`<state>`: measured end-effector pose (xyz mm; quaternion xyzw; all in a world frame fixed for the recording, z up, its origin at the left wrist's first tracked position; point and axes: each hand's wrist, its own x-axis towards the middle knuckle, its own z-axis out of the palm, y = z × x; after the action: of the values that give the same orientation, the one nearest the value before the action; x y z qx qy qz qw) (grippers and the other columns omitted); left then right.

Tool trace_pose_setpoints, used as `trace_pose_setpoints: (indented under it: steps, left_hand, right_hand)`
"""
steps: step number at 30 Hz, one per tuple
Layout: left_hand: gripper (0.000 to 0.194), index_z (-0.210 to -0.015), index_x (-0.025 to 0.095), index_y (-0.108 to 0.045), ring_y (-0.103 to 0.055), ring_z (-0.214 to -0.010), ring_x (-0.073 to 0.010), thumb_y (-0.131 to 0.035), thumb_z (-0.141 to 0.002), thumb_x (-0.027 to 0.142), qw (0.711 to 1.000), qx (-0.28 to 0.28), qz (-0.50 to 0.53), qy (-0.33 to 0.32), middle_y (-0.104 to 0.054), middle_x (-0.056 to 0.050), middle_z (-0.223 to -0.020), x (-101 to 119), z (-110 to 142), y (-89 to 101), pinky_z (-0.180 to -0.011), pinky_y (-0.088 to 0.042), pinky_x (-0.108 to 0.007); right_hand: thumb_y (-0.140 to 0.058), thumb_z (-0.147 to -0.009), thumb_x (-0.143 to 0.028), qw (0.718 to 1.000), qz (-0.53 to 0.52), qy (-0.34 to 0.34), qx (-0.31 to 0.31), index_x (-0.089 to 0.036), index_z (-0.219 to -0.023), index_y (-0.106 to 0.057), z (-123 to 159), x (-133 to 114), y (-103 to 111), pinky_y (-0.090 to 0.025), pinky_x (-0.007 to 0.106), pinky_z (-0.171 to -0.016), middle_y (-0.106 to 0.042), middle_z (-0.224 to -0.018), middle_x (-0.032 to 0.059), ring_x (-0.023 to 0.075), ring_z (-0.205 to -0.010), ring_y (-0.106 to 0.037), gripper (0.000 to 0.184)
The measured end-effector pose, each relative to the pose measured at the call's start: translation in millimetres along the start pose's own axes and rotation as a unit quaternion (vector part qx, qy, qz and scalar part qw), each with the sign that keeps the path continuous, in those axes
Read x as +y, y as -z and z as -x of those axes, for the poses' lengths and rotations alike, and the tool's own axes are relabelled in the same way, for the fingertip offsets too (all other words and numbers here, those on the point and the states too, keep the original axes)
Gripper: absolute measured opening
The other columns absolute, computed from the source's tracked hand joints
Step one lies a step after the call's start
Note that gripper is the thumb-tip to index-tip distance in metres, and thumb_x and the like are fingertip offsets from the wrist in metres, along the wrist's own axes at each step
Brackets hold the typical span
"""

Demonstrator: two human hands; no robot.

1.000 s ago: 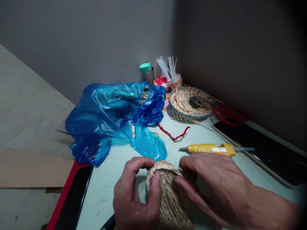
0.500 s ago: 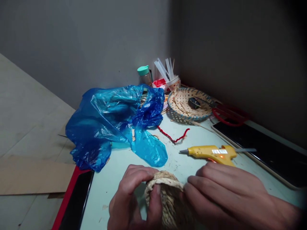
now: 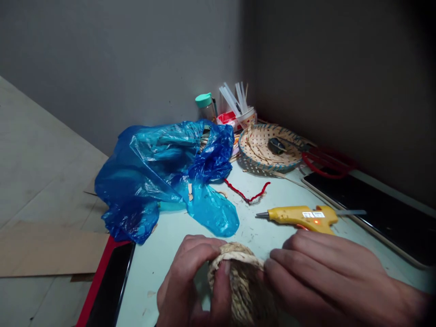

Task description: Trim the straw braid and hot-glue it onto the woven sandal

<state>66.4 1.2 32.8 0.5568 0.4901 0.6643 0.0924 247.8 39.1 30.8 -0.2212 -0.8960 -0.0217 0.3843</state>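
A small woven basket [image 3: 250, 290] of braided, straw-coloured fibre is tilted at the bottom centre, its mouth partly facing me. My left hand [image 3: 194, 281] pinches the rim on its left side, thumb inside and fingers outside. On the right of the rim, my right hand [image 3: 327, 277] has its fingers pressed together on the pale braid; its fingertips are partly hidden. Just beyond the right hand lies a yellow hot glue gun [image 3: 294, 215], its small orange light lit and a glue stick at its back end.
Blue plastic bag [image 3: 160, 168] spreads across the back left. A red pipe cleaner-like strand [image 3: 247, 198], a shallow woven tray [image 3: 259, 156], red-handled scissors [image 3: 327, 165] and a dark phone-like slab [image 3: 371, 213] lie farther right. Behind stand a green-lidded jar [image 3: 204, 104] and a cup of glue sticks [image 3: 247, 119].
Both hands still hold the basket rim in nearly the same pose. The whole view has shifted very slightly.
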Motion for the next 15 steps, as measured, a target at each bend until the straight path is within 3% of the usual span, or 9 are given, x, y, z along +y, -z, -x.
trace_pose_setpoints:
  steps: [2,8,12,15]
  left_hand:
    - [0.033,-0.1,0.033,-0.076,-0.07,-0.073,-0.0168,-0.073,-0.08,0.007,1.0,0.008,-0.009,0.013,-0.076,0.004,-0.081,0,2,-2.7,-0.067,-0.055,-0.029]
    - [0.034,-0.102,0.035,-0.08,-0.069,-0.077,-0.0155,-0.074,-0.082,0.009,0.997,0.0,-0.081,-0.014,-0.077,0.004,-0.087,6,0,-0.8,-0.068,-0.052,-0.028]
    - [0.039,-0.105,0.034,-0.08,-0.067,-0.069,-0.0138,-0.074,-0.081,0.003,0.993,-0.021,-0.108,-0.051,-0.076,0.005,-0.081,2,-3,3.0,-0.065,-0.05,-0.028]
    - [0.04,-0.106,0.032,-0.079,-0.066,-0.068,-0.014,-0.073,-0.081,0.002,0.99,-0.025,-0.11,-0.081,-0.074,0.005,-0.081,-3,-4,4.5,-0.062,-0.05,-0.029]
  right_hand:
    - [-0.05,-0.097,-0.007,0.999,0.02,0.032,-0.014,-0.019,-0.103,-0.061,-4,4,2,-0.031,0.038,-0.054,-0.058,-0.068,-0.0017,0.0171,-0.059,-0.045,0.017]
    - [-0.046,-0.097,-0.006,0.999,0.012,0.033,-0.017,-0.016,-0.109,-0.061,-8,10,4,-0.033,0.035,-0.056,-0.059,-0.071,-0.0016,0.0164,-0.061,-0.048,0.022]
    - [-0.045,-0.105,-0.013,0.998,-0.053,-0.028,-0.001,-0.021,-0.092,-0.056,-6,0,-2,-0.031,0.034,-0.054,-0.051,-0.067,-0.0046,0.0139,-0.058,-0.044,0.019]
    - [-0.037,-0.111,-0.022,0.987,-0.13,-0.089,-0.018,-0.022,-0.092,-0.054,-6,-11,-6,-0.04,0.029,-0.058,-0.055,-0.07,-0.0052,0.012,-0.061,-0.051,0.025]
